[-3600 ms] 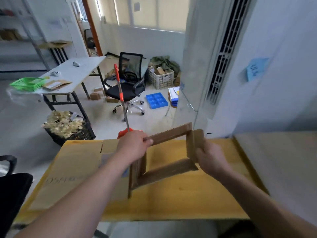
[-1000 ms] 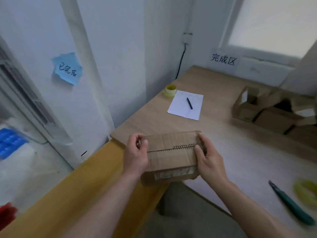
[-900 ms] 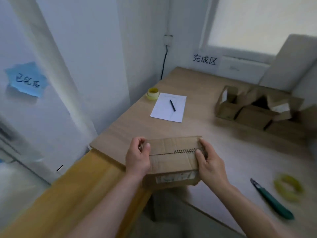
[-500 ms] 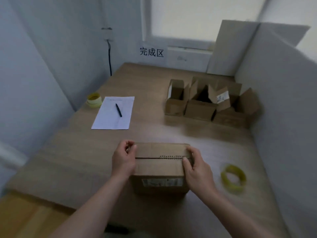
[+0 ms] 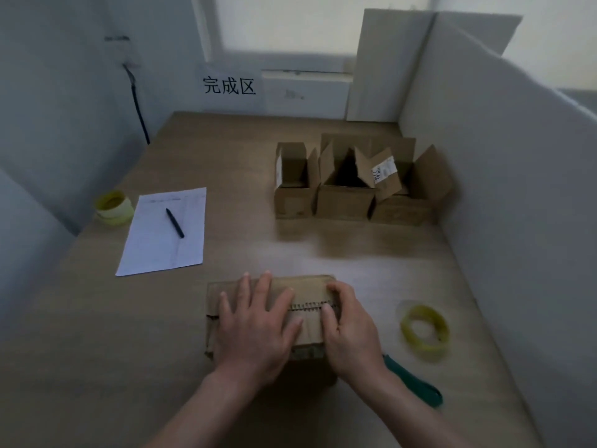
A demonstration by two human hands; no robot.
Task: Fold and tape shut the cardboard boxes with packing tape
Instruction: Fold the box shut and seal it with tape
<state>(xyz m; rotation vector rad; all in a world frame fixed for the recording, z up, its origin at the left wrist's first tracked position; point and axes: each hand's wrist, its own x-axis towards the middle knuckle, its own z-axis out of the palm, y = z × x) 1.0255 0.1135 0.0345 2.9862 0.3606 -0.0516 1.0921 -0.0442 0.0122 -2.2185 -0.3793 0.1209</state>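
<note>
On the counter (image 5: 97, 318), far left, a spare yellow tape roll (image 5: 113, 207) sits beside a sheet of paper (image 5: 164, 234) with a pen (image 5: 175, 222). Our left hand (image 5: 258, 321) lies spread flat on the cardboard box (image 5: 307, 294) near the front edge, pressing its flaps down. Our right hand (image 5: 347, 331) curls over the box's right end, thumb on the seam. If we lift either hand, we judge the untaped flaps may spring open. The packing tape (image 5: 424, 331) and a green cutter (image 5: 413, 381) lie just right; three open boxes (image 5: 352, 189) wait behind.
</note>
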